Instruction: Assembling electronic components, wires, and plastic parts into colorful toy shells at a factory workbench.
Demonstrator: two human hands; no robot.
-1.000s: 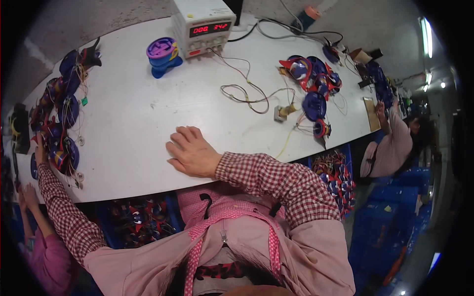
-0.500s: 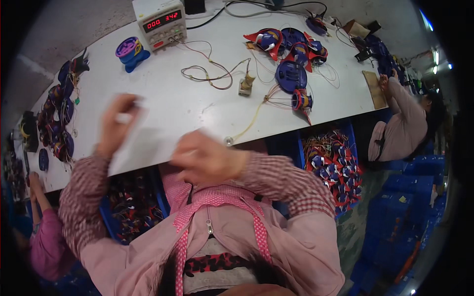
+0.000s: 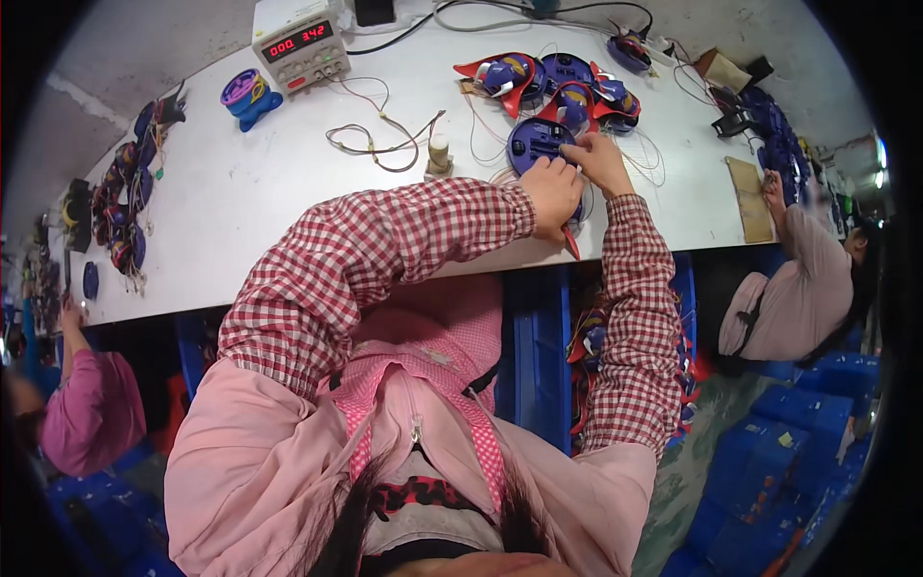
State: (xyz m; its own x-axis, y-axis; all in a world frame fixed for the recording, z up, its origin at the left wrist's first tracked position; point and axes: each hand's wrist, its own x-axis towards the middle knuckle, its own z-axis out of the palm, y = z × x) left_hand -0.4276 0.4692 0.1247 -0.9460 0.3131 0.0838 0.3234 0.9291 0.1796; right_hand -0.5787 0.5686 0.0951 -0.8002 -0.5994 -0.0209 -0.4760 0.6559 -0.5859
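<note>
Both hands meet over a round dark purple plastic base (image 3: 535, 142) on the right half of the white table. My left hand (image 3: 555, 197) stretches across with its fingers curled over a small purple-and-red wired plastic part (image 3: 574, 231), mostly hidden beneath it. My right hand (image 3: 604, 163) has its thumb and fingers drawn together at the base's right edge; what lies between the fingertips is too small to make out. Behind them lies a cluster of purple plastic figures with red wing-like pieces (image 3: 510, 77) and thin wires.
A power supply (image 3: 300, 46) stands at the back left beside a purple-blue round holder (image 3: 248, 98). Its leads (image 3: 375, 144) run towards a small upright pale cylinder (image 3: 438, 154). Wired parts (image 3: 125, 192) line the left. Blue bins (image 3: 538, 346) stand below; people sit at either side.
Both hands have moved right from the near left and middle of the table to the round purple base. The view has shifted slightly.
</note>
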